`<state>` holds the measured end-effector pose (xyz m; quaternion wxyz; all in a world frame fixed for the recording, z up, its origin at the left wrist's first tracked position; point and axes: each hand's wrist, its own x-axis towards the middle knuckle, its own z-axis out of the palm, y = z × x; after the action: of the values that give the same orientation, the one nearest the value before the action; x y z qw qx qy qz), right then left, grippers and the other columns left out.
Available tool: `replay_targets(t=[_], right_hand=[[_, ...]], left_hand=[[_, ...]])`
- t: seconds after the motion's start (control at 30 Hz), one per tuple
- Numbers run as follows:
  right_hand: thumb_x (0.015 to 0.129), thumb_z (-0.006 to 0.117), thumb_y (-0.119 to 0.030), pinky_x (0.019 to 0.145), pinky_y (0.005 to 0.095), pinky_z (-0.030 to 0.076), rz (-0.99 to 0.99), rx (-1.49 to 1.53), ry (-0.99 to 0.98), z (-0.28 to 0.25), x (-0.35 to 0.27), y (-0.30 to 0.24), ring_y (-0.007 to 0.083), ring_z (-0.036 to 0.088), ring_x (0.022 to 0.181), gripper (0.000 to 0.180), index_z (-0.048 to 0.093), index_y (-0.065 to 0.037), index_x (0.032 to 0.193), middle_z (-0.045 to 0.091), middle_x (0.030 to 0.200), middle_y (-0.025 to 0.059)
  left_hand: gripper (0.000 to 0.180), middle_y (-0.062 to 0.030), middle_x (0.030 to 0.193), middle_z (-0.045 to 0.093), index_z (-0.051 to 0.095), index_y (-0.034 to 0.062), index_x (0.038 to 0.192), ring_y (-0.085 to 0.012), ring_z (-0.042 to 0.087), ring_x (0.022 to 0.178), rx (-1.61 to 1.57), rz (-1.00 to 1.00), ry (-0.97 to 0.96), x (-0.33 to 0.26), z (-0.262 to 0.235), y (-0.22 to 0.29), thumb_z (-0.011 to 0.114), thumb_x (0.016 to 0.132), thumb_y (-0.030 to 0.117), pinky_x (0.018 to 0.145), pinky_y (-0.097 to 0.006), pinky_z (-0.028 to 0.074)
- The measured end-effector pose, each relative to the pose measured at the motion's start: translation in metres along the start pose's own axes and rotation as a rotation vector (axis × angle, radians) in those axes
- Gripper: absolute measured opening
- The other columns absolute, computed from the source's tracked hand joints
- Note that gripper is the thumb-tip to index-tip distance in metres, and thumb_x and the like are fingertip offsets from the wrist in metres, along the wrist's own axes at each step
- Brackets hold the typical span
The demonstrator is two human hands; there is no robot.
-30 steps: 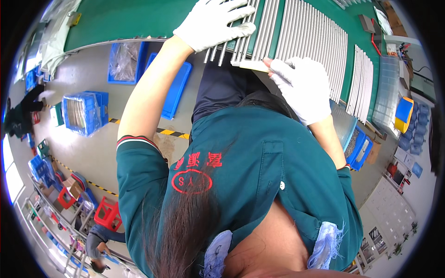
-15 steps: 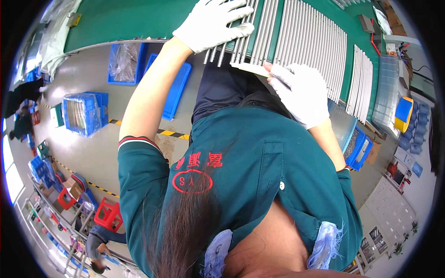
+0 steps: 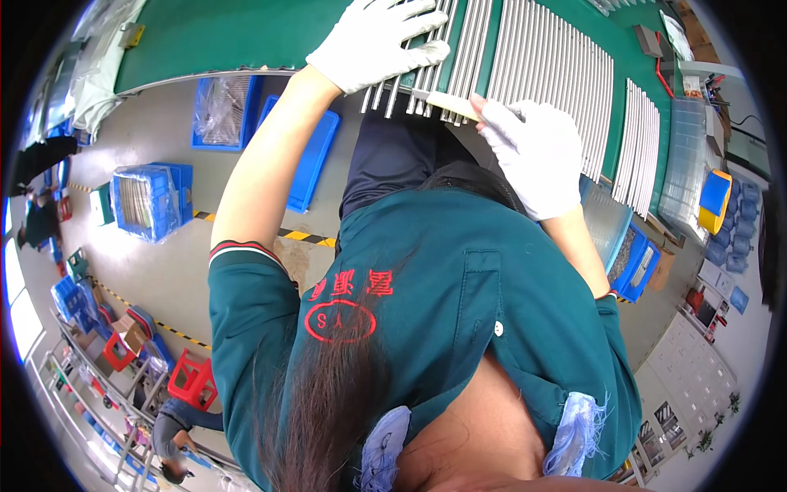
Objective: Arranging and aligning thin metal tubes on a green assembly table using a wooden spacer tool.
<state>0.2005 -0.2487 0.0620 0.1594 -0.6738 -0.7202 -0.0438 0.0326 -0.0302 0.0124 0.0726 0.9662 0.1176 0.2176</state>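
Observation:
My left hand (image 3: 373, 45), in a white glove, lies over thin metal rods (image 3: 392, 98) near the table edge. Its fingers are spread, the thumb resting across the rods. My gloved right hand (image 3: 537, 156) pinches a slim tool with a pale cream handle (image 3: 455, 106) between thumb and fingers. The tool's greyish tip points left and lies across the near ends of the rods, just right of my left hand. A wide row of metal rods (image 3: 549, 74) lies side by side farther right. What kind of tool it is cannot be made out.
The green table (image 3: 221, 37) carries another group of rods (image 3: 638, 139) and a clear plastic box (image 3: 684, 168) at right. Blue bins (image 3: 223, 111) stand on the floor below left, beside a blue lid (image 3: 307, 160). Other people are far left.
My right hand has lifted the tool slightly away from me, from just below the rod ends to lying over them. The left hand has stayed in place.

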Motion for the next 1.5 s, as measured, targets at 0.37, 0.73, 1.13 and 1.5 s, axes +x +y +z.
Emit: replay_targets(t=[0.37,0.73,1.13,1.5], right_hand=[[0.086,0.076,-0.029,0.058,0.0384,0.045,-0.067,0.005,-0.005,0.003,-0.002,0.0,0.0215,0.058,0.063,0.024,0.076,-0.023,0.109,0.054,0.066,0.001],[0.088,0.074,-0.031,0.061,0.0379,0.044,-0.112,0.026,-0.022,0.003,-0.009,0.003,0.0216,0.058,0.065,0.023,0.076,-0.022,0.109,0.056,0.069,0.0012],[0.087,0.075,-0.027,0.063,0.0368,0.048,-0.216,0.084,-0.036,0.001,0.0,-0.007,0.0182,0.059,0.072,0.032,0.075,-0.013,0.115,0.066,0.088,-0.0037],[0.089,0.073,-0.029,0.058,0.0374,0.046,-0.13,0.096,-0.072,0.006,0.004,-0.011,0.0204,0.059,0.065,0.023,0.075,-0.017,0.109,0.054,0.069,0.0014]], left_hand=[[0.053,-0.0194,0.131,0.062,0.064,0.0033,0.129,-0.038,0.055,0.121,-0.022,-0.006,-0.05,0.004,-0.004,0.002,0.06,0.096,0.044,0.105,-0.054,0.041],[0.05,-0.0195,0.132,0.062,0.065,0.0024,0.128,-0.0376,0.056,0.12,-0.078,-0.069,-0.075,0.008,-0.011,0.007,0.061,0.097,0.042,0.105,-0.051,0.041],[0.039,-0.0183,0.117,0.064,0.061,0.0007,0.13,-0.0354,0.057,0.105,-0.093,0.227,0.303,-0.005,0.008,-0.022,0.058,0.1,0.024,0.094,-0.044,0.046],[0.037,-0.0163,0.118,0.065,0.062,0.0006,0.128,-0.0336,0.058,0.107,-0.071,0.047,0.049,-0.003,-0.004,-0.012,0.058,0.099,0.022,0.095,-0.044,0.047]])
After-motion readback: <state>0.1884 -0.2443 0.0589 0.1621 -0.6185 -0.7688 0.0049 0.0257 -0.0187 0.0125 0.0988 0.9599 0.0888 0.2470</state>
